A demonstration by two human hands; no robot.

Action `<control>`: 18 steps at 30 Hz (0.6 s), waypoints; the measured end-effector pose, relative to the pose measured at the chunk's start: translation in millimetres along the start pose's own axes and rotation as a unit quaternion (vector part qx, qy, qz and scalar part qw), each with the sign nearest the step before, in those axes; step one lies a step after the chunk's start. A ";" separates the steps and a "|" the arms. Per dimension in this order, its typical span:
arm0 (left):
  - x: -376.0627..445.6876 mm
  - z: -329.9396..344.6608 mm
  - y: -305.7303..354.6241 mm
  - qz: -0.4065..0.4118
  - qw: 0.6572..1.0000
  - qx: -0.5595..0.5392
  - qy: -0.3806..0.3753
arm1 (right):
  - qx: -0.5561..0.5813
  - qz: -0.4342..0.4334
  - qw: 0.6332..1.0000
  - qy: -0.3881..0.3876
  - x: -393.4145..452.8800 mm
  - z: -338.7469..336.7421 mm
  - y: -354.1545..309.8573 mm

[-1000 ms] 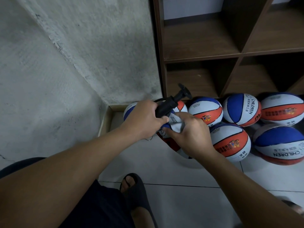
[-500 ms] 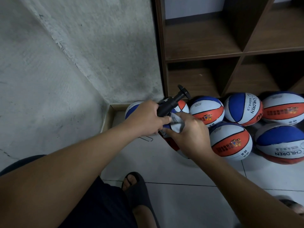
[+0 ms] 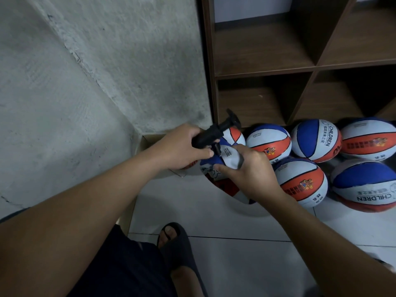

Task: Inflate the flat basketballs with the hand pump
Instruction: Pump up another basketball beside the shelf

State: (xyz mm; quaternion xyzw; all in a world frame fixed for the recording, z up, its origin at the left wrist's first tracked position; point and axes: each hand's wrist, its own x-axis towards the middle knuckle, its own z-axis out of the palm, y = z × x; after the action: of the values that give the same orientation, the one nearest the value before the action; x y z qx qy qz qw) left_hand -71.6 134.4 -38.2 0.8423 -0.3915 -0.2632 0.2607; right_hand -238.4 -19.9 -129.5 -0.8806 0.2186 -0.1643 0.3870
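Observation:
My left hand (image 3: pixel 182 146) grips the black hand pump (image 3: pixel 214 132) by its barrel, with the T-handle pointing up and right. The pump's nozzle end meets the white panel of a flat, crumpled red, white and blue basketball (image 3: pixel 222 166). My right hand (image 3: pixel 248 168) holds this flat ball from the right, thumb and fingers curled round its folded skin. Whether the needle sits inside the valve is hidden.
Several round red, white and blue basketballs (image 3: pixel 300 181) lie on the tiled floor to the right, below a dark wooden shelf unit (image 3: pixel 263 69). A concrete wall (image 3: pixel 85 82) stands to the left. A cardboard box edge (image 3: pixel 147 140) sits in the corner. My sandalled foot (image 3: pixel 177 251) is below.
The hands, pump and flat ball have stayed together at about the same place; the view has shifted slightly. Part of the ball's white panel now shows more between my hands.

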 end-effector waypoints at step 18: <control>3.1 -4.6 -0.3 0.061 0.987 0.140 -0.052 | 0.147 0.003 0.973 -0.181 5.2 -21.4 -1.9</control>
State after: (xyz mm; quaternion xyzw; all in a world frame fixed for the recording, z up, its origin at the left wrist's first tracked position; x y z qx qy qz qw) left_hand -66.7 133.1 -35.8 0.8302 -0.4882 -0.2327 0.1352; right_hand -243.3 -34.4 -113.6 -0.8285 0.1216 -0.0314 0.5457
